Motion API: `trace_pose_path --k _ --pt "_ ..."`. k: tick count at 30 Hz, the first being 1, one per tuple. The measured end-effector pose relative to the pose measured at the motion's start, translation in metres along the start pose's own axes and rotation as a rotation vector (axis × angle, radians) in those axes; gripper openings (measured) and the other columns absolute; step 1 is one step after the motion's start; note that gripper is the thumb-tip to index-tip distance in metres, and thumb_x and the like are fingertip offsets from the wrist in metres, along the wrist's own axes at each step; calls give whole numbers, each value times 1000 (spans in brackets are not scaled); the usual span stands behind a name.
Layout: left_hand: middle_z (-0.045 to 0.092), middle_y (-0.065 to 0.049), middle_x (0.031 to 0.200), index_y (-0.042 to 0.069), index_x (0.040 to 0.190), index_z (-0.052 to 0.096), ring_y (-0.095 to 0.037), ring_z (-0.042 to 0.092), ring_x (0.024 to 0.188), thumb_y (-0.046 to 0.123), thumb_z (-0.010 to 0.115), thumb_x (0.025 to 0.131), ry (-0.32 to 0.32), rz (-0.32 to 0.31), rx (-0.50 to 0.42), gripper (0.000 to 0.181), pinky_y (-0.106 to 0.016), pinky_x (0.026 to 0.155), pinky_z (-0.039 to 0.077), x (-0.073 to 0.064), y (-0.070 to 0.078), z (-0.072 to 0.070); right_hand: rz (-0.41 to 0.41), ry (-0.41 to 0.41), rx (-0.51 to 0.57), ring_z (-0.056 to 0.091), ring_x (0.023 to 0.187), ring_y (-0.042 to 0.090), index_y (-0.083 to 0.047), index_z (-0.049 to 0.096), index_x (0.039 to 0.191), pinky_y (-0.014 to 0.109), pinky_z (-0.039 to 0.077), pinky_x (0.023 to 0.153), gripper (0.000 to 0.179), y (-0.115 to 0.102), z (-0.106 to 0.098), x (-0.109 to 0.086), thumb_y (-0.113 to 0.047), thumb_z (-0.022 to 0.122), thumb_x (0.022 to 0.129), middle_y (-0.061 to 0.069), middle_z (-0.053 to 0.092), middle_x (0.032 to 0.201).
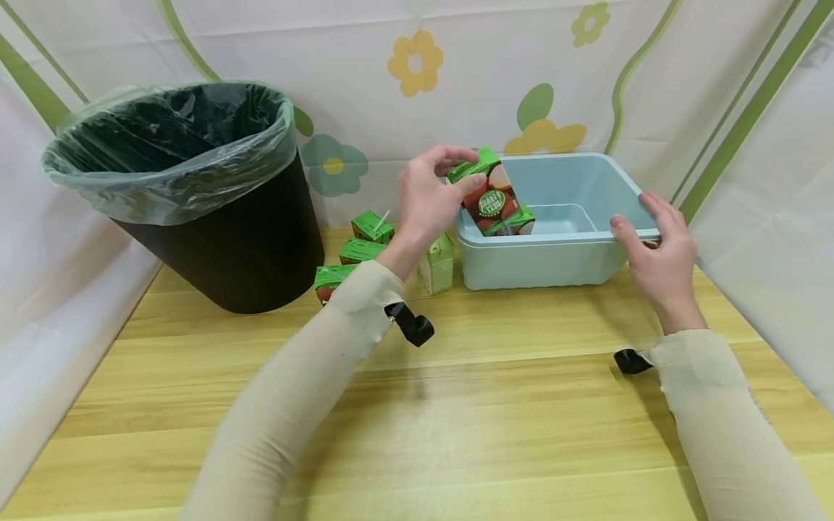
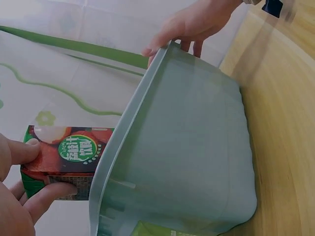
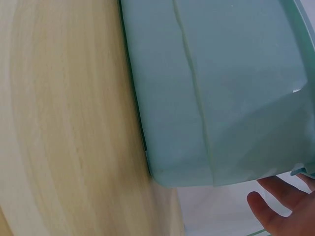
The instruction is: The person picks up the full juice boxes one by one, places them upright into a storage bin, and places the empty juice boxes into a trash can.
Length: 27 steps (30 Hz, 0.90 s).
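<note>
My left hand (image 1: 430,192) pinches a juice box (image 1: 491,199) with dark red fruit pictures and green ends. It is tilted over the left end of a light blue plastic bin (image 1: 541,262). In the left wrist view, thumb and fingers grip one end of the juice box (image 2: 69,152), while the bin's rim hides its other end. Beside it inside the bin, the green top of what looks like another juice box (image 1: 525,215) shows. At the bin's right front corner, my right hand (image 1: 661,257) holds the rim, thumb on top and fingers around the outside.
Several green-topped juice boxes (image 1: 362,251) stand left of the bin, one with a straw, partly behind my left arm. A pale green carton (image 1: 439,266) is close to the bin's left end. A black trash can (image 1: 228,246) with a green liner stands at the left. A curtain hangs behind.
</note>
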<state>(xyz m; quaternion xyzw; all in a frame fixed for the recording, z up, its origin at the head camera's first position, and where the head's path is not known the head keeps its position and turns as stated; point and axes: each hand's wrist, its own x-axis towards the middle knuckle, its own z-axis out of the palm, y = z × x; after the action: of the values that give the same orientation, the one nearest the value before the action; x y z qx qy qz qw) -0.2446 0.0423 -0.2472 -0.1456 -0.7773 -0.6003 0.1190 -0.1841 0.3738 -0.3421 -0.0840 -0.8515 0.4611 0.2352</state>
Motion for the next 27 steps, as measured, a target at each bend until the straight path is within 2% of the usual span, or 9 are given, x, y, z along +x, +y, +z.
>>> trace_pose_path --k 3,8,16,21,27 --pt "77 4 126 19 112 79 -12 68 122 14 85 90 -29 -17 1 23 -31 105 54 1 -1 6 0 0 2 33 157 17 -28 42 164 30 44 121 69 0 1 0 -47 64 101 -10 32 173" --pt "78 3 125 20 114 79 -13 70 120 16 86 90 -79 1 19 25 -29 101 55 2 -3 12 -1 5 6 32 158 16 -27 43 164 28 43 122 68 0 1 1 -46 64 101 -10 33 173" --pt "78 0 123 17 124 75 -10 70 113 14 84 92 -252 3 1 34 -24 88 58 8 -4 17 -6 17 2 31 160 16 -27 44 163 29 41 123 68 0 1 1 -45 64 101 -10 34 172" --pt "77 0 126 16 124 75 -11 69 116 16 83 92 -328 7 49 33 -24 92 57 13 -7 21 -9 23 -1 32 160 16 -27 45 163 29 42 123 68 1 1 1 -45 65 101 -11 35 172" --pt "76 3 125 21 121 77 -9 69 114 19 84 92 -418 3 126 30 -26 94 57 22 -10 24 -11 27 -9 33 159 17 -27 45 162 31 43 123 67 1 2 1 -45 64 101 -11 35 172"
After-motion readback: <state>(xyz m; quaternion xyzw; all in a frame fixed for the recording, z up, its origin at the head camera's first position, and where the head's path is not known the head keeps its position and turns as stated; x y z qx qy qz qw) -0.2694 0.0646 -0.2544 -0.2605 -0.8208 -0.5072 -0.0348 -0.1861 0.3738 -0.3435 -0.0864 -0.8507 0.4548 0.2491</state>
